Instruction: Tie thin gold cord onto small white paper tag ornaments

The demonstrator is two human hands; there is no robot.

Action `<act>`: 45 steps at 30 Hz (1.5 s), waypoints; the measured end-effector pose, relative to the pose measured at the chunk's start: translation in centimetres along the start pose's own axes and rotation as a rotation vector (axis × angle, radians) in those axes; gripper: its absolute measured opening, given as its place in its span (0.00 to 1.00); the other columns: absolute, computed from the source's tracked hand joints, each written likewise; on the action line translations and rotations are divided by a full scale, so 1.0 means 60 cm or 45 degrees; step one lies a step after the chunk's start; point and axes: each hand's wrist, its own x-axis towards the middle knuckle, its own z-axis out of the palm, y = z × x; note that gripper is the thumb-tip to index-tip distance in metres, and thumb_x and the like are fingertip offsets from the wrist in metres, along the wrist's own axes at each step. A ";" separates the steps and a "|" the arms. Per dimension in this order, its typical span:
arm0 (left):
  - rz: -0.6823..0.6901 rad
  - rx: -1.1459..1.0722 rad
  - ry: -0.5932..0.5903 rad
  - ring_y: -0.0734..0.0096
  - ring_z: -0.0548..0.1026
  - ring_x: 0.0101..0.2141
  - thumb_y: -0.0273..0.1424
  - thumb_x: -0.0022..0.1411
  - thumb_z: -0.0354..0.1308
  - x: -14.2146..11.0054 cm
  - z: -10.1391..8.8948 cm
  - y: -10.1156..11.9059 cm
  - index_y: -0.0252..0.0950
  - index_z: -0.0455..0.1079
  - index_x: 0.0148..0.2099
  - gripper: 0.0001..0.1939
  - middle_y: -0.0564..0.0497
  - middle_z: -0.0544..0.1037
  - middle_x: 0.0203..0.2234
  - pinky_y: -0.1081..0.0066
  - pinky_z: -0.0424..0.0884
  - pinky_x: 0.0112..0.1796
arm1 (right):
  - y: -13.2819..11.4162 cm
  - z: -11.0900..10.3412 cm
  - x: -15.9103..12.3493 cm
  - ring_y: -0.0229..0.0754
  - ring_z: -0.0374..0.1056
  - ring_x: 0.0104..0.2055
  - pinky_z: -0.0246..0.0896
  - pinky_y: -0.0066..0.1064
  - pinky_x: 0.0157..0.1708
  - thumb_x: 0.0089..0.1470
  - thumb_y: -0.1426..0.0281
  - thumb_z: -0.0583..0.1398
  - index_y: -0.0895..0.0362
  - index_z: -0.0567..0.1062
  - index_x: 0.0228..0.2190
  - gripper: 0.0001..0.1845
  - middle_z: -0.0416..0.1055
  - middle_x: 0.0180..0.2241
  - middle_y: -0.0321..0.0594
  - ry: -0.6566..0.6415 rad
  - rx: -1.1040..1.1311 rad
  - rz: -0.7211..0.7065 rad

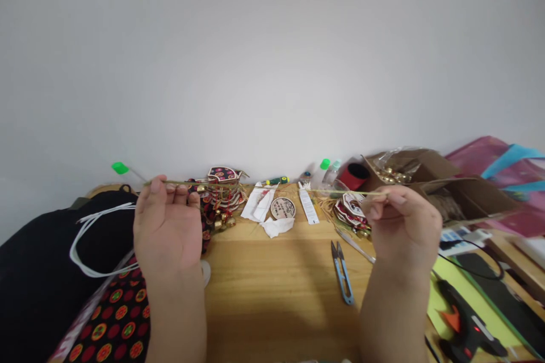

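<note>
A thin yellowish-green cord (230,185) stretches taut and almost level above the table's far side. My left hand (168,227) pinches one end between thumb and forefinger, palm toward me, the other fingers curled loosely. At the other end, my right hand (406,224) grips the cord between thumb and fingertips. Beneath the cord lie a round patterned disc (283,208), white paper pieces (258,202) and a white tube (309,206). Blue-handled thread snips (343,273) rest on the wooden table (272,295), left of my right forearm.
Patterned fabric pieces with bells (221,198) are heaped behind my left hand. Cardboard boxes (464,195) stand at the right rear. A black glue gun (466,317) with a lit red light lies front right. White cable (79,252) loops over black cloth (34,249) at left.
</note>
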 end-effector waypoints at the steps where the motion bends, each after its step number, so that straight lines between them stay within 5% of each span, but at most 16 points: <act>1: 0.008 0.014 -0.016 0.78 0.70 0.24 0.29 0.56 0.65 0.001 -0.002 0.000 0.40 0.74 0.30 0.04 0.58 0.73 0.22 0.75 0.70 0.27 | -0.001 -0.001 0.001 0.33 0.58 0.14 0.50 0.25 0.15 0.40 0.75 0.59 0.57 0.76 0.15 0.08 0.64 0.11 0.32 -0.005 0.015 0.015; 6: 0.021 -0.008 0.042 0.77 0.71 0.25 0.29 0.55 0.66 -0.001 0.003 0.000 0.40 0.73 0.28 0.05 0.58 0.73 0.21 0.75 0.69 0.26 | -0.009 -0.003 0.008 0.32 0.55 0.12 0.47 0.25 0.14 0.38 0.74 0.58 0.58 0.75 0.14 0.08 0.61 0.09 0.32 0.052 0.076 0.036; 10: -0.046 0.019 -0.090 0.78 0.71 0.26 0.31 0.44 0.73 -0.007 0.009 -0.005 0.39 0.75 0.27 0.09 0.58 0.74 0.23 0.76 0.69 0.28 | -0.006 0.003 0.003 0.32 0.56 0.13 0.48 0.25 0.15 0.40 0.74 0.59 0.57 0.76 0.15 0.08 0.62 0.09 0.32 0.018 0.075 0.087; 15: 0.058 0.319 -0.366 0.75 0.72 0.34 0.31 0.47 0.72 -0.034 0.011 -0.025 0.40 0.78 0.26 0.05 0.55 0.75 0.29 0.77 0.69 0.34 | 0.009 0.024 -0.027 0.34 0.62 0.20 0.56 0.24 0.20 0.48 0.76 0.60 0.55 0.80 0.25 0.08 0.69 0.17 0.33 -0.294 -0.073 0.158; 20: 0.039 0.648 -0.845 0.71 0.71 0.42 0.26 0.56 0.65 -0.077 0.016 -0.042 0.44 0.80 0.32 0.06 0.52 0.71 0.37 0.73 0.67 0.43 | 0.014 0.049 -0.062 0.38 0.69 0.44 0.64 0.28 0.44 0.56 0.72 0.61 0.47 0.79 0.41 0.11 0.76 0.41 0.35 -0.769 -0.223 0.255; 25: 0.001 0.735 -0.978 0.65 0.69 0.45 0.28 0.58 0.63 -0.094 0.024 -0.045 0.45 0.80 0.34 0.06 0.50 0.71 0.38 0.65 0.64 0.49 | 0.015 0.054 -0.073 0.38 0.70 0.36 0.65 0.29 0.39 0.56 0.70 0.62 0.49 0.79 0.38 0.07 0.77 0.33 0.35 -0.930 -0.186 0.344; 30: 0.074 0.774 -0.970 0.64 0.69 0.45 0.28 0.58 0.64 -0.087 0.022 -0.042 0.44 0.80 0.33 0.05 0.49 0.71 0.38 0.65 0.64 0.48 | 0.016 0.057 -0.066 0.36 0.67 0.25 0.62 0.28 0.30 0.58 0.70 0.60 0.55 0.77 0.27 0.09 0.72 0.21 0.33 -0.989 -0.375 0.241; 37: 0.251 0.637 -0.825 0.70 0.71 0.40 0.24 0.57 0.64 -0.075 0.019 -0.035 0.45 0.80 0.35 0.09 0.51 0.73 0.34 0.70 0.69 0.41 | 0.034 0.055 -0.040 0.40 0.68 0.23 0.58 0.28 0.24 0.56 0.73 0.58 0.57 0.79 0.26 0.10 0.74 0.20 0.37 -0.909 -1.134 -0.059; 41: 0.418 0.498 -0.640 0.69 0.72 0.33 0.25 0.54 0.65 -0.066 0.020 -0.015 0.43 0.80 0.33 0.06 0.52 0.75 0.28 0.68 0.69 0.34 | 0.054 0.039 -0.010 0.41 0.69 0.23 0.58 0.29 0.24 0.55 0.72 0.57 0.55 0.79 0.25 0.12 0.76 0.21 0.37 -0.909 -1.392 -0.061; 45: 0.482 0.526 -0.354 0.70 0.71 0.32 0.27 0.56 0.61 -0.059 0.016 0.017 0.47 0.78 0.29 0.09 0.58 0.76 0.27 0.60 0.69 0.42 | 0.060 0.017 0.011 0.42 0.64 0.18 0.50 0.30 0.21 0.53 0.74 0.57 0.55 0.74 0.14 0.17 0.72 0.15 0.38 -0.820 -1.547 -0.027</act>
